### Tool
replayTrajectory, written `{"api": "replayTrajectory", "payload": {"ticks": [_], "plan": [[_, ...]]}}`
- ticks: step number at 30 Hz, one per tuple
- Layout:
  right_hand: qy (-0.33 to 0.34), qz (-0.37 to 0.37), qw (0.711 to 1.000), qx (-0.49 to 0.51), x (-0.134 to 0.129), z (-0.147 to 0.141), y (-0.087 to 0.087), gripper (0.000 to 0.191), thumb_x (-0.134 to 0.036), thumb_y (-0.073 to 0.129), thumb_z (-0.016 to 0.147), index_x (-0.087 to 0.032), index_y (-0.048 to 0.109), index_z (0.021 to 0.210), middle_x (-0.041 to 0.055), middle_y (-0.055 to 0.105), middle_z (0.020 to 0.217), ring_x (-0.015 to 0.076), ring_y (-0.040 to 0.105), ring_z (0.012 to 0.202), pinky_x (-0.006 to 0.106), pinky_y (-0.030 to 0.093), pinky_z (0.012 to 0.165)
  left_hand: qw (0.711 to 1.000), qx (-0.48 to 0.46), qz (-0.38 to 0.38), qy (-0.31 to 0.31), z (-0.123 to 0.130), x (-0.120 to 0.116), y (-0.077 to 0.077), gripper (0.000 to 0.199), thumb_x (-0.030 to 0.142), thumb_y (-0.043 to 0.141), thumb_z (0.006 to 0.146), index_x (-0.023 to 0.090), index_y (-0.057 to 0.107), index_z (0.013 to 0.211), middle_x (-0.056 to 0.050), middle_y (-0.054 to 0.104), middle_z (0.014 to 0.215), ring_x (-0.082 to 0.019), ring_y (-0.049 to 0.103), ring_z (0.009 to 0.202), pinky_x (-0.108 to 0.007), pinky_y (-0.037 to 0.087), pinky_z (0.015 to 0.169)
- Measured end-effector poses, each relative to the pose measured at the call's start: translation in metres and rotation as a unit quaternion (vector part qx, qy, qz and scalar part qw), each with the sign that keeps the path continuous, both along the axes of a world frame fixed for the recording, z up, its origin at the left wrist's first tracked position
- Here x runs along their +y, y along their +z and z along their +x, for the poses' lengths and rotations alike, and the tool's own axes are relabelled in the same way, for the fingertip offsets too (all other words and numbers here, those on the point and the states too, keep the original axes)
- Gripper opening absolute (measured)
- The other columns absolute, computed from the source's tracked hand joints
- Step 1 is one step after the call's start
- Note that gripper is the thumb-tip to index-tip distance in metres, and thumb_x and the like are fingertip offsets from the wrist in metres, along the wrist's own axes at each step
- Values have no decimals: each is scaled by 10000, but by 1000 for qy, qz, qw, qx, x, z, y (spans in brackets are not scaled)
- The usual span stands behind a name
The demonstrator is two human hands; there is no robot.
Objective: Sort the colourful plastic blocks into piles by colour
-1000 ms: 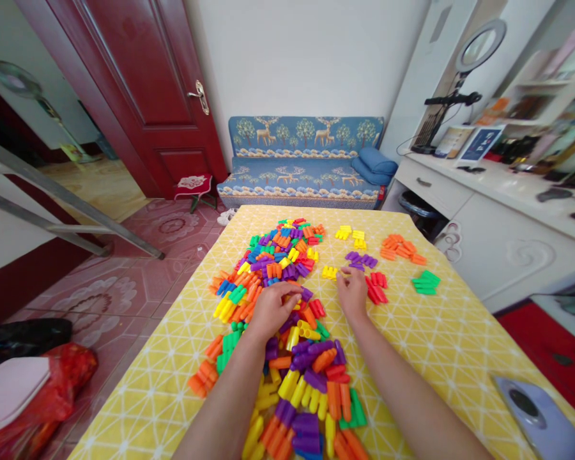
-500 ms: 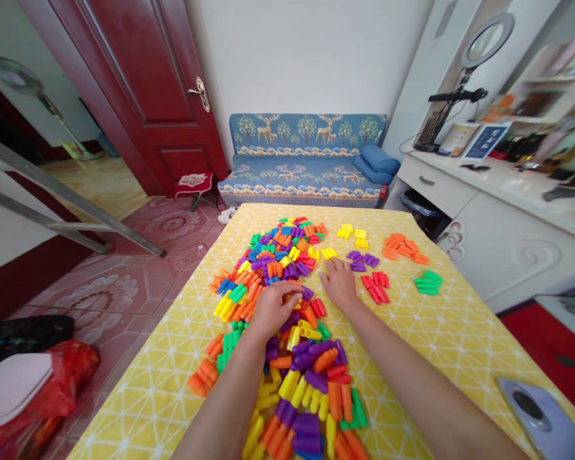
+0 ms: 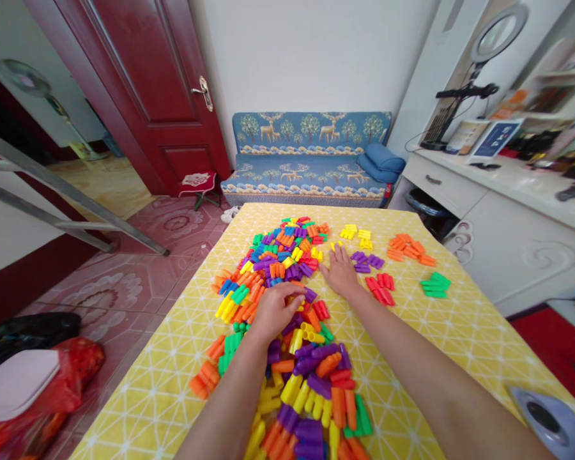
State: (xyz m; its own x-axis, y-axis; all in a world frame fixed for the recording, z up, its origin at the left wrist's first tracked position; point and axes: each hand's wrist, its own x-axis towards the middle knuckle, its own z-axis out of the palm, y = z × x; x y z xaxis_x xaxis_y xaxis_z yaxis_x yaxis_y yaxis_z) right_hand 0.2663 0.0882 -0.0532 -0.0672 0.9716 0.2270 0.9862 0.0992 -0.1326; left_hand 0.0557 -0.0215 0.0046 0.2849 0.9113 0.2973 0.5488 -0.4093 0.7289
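Note:
A long heap of plastic building pieces [image 3: 311, 364] in purple, yellow, orange, red, green and blue runs down the table. My left hand [image 3: 275, 313] is over its middle, thumb and fingers closed in a pinch at a purple piece [image 3: 310, 294]. Right of the heap, my right hand [image 3: 341, 273] lies palm down with fingers stretched out, fingertips at a yellow piece [image 3: 336, 245] that they partly cover. Around it are small single-colour groups: yellow pieces [image 3: 357, 234], purple pieces [image 3: 367, 261], red pieces [image 3: 380, 289], orange pieces [image 3: 409, 248] and green pieces [image 3: 436, 285].
A yellow patterned cloth [image 3: 172, 383] covers the table. A phone-like device [image 3: 556, 415] lies at the near right corner. Beyond stand a blue sofa [image 3: 311, 166] and a small red stool [image 3: 199, 183]. A white cabinet [image 3: 517, 236] is on the right, metal ladder legs [image 3: 91, 217] on the left.
My right hand has slid a little away from me, and the yellow piece at its fingertips has shifted away from the heap toward the yellow group. My left hand stays in place.

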Motion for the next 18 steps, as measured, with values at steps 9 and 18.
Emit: {"api": "replayTrajectory", "payload": {"ticks": [9, 18], "plan": [[-68, 29, 997, 29, 34, 0, -8, 718, -430, 362, 889, 96, 358, 1378, 279, 237, 1509, 372, 162, 1416, 473, 152, 1137, 1000, -9, -3, 1, -1, 0, -2, 181, 190, 583, 846, 225, 717, 963, -24, 724, 1003, -178, 661, 943, -292, 502, 865], [45, 75, 996, 15, 17, -7, 9, 418, -260, 450, 894, -113, 496, 1283, 170, 511, 1337, 263, 453, 1211, 362, 373, 980, 1000, 0, 0, -1, -1, 0, 0, 184, 184, 587, 839, 226, 718, 961, -29, 727, 989, -186, 663, 948, -303, 509, 867]]}}
